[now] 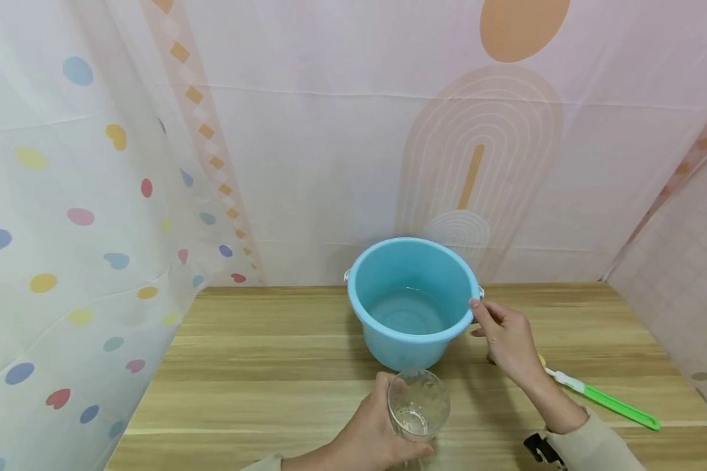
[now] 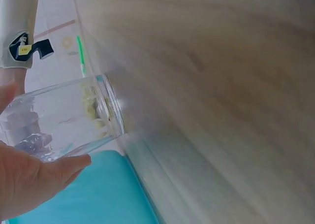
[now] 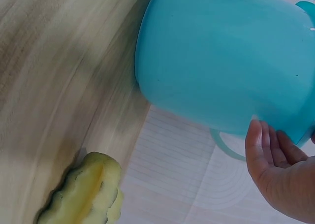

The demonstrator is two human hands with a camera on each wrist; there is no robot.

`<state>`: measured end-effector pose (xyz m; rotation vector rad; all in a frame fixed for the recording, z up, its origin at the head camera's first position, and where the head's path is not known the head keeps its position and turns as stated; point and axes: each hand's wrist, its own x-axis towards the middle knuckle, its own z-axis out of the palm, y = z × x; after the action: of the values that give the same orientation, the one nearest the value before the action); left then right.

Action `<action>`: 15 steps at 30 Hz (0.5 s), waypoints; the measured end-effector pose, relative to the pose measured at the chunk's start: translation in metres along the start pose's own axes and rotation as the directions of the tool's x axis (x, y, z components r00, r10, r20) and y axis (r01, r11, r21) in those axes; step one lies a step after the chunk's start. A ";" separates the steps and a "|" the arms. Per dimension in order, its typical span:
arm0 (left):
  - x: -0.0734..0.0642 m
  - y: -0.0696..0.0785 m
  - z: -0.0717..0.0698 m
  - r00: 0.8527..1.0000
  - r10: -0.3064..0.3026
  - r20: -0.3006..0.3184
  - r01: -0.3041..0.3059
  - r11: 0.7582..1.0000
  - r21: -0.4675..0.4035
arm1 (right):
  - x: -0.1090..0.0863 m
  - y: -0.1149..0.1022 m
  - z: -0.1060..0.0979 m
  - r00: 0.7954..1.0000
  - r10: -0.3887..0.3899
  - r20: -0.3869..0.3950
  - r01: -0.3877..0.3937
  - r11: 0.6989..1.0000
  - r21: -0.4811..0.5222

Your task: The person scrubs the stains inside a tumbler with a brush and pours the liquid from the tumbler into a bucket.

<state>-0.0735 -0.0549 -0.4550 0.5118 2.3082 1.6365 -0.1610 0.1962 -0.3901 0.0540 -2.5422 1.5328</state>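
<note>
A clear drinking glass (image 1: 419,409), tilted a little with its mouth toward the head camera, is in my left hand (image 1: 359,428), thumb and fingers curled round its side. In the left wrist view the glass (image 2: 64,118) lies sideways across the picture, its thick base close to the wooden tabletop. Just beyond it stands a light blue bucket (image 1: 406,353) with shallow water (image 1: 409,311) in the bottom. My right hand (image 1: 509,337) pinches the bucket's right rim, the thumb on top and the fingers below it along the outer wall (image 3: 221,61).
Right of the bucket lies a sponge brush with a green handle (image 1: 621,404); its yellow sponge head (image 3: 88,194) is partly hidden behind my right hand in the head view. Patterned curtains (image 1: 306,163) hang along the back and sides of the wooden table (image 1: 253,366).
</note>
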 end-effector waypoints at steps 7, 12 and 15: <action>0.000 0.000 -0.001 1.000 0.025 0.013 -0.025 0.998 0.051 | 0.002 0.000 -0.002 1.000 -0.017 0.021 0.018 1.000 -0.013; -0.001 0.002 -0.003 1.000 0.002 0.018 -0.003 0.998 0.068 | 0.002 0.001 -0.008 0.998 -0.023 0.063 0.026 0.999 -0.046; -0.004 0.006 -0.010 0.999 -0.024 0.039 0.020 0.996 0.090 | 0.000 0.002 -0.016 0.995 -0.048 0.089 0.053 0.997 -0.056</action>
<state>-0.0731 -0.0630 -0.4465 0.5311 2.3580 1.5043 -0.1596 0.2112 -0.3851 0.1808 -2.6300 1.4688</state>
